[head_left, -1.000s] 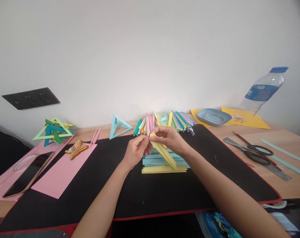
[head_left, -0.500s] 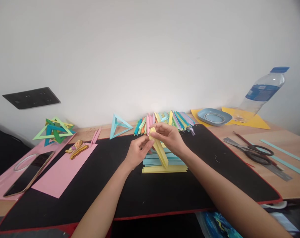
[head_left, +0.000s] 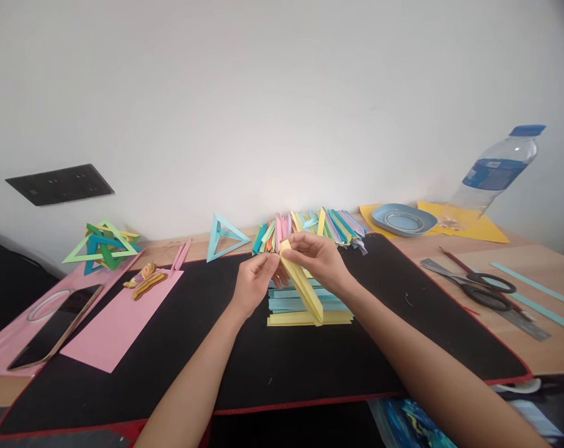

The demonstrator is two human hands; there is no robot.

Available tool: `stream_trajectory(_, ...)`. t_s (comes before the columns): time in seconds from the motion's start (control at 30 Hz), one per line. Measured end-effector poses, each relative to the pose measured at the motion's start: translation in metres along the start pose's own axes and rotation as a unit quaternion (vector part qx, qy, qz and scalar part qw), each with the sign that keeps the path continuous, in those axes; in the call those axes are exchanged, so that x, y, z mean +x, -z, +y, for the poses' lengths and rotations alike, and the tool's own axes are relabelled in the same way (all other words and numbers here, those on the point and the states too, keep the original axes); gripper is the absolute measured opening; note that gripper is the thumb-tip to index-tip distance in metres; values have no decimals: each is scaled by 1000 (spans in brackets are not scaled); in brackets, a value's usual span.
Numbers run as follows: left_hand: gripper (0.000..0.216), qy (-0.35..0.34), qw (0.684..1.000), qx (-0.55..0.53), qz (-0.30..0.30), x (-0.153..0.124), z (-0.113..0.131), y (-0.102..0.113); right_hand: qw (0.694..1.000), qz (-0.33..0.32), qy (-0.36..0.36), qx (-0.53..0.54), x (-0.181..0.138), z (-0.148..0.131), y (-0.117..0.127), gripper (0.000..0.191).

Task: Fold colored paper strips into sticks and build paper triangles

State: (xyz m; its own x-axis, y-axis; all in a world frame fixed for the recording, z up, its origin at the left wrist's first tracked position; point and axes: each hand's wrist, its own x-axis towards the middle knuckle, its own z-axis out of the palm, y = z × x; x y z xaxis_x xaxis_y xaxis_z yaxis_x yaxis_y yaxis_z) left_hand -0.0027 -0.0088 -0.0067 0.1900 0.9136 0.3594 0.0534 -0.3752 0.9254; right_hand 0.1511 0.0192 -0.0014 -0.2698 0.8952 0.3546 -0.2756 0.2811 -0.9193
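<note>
Both hands meet over the middle of a black mat. My right hand pinches the top end of a folded yellow paper strip, which slants down toward me. My left hand has its fingers closed on the same end from the left. Under the hands lies a flat stack of blue and yellow strips. Behind them a pile of folded strips in many colours lies against the wall.
A blue paper triangle and a green-blue paper star stand at the left, by pink paper and a phone. Scissors, a ruler, a blue dish and a water bottle sit right.
The yellow strip's lower end swung in toward the stack and out again a little. Both hands stayed in place with their grip on its top end.
</note>
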Motion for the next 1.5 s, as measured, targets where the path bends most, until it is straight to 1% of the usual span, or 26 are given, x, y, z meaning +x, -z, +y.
stream_trajectory(0.17,36,6,1000,14,10,1,0,0,1000,4,-7,0,-1,1,0,37)
stream_trajectory(0.4,35,-3,996,81,30,0,7,1,1000,-8,-16,-2,0,2,3,26)
stream_trajectory(0.57,30,0,998,63,28,-1,4,4,1000,-18,-19,3,1,5,5,23)
stream_trajectory(0.77,23,-13,997,63,35,-1,2,6,1000,-18,22,-10,1,5,5,21)
stream_trajectory(0.93,28,-4,999,42,22,-1,4,3,999,-24,40,6,0,4,3,23)
stream_trajectory(1.1,34,-3,1000,28,-4,0,5,0,999,-14,29,4,-2,1,1,22)
stream_trajectory(1.33,31,1,999,31,27,1,3,2,999,-17,12,-26,-1,2,3,22)
stream_trajectory(1.43,27,3,999,30,39,1,1,4,998,-27,28,-48,0,3,4,18)
stream_trajectory(1.5,25,1,999,29,35,1,0,6,997,-32,39,-52,1,5,4,17)
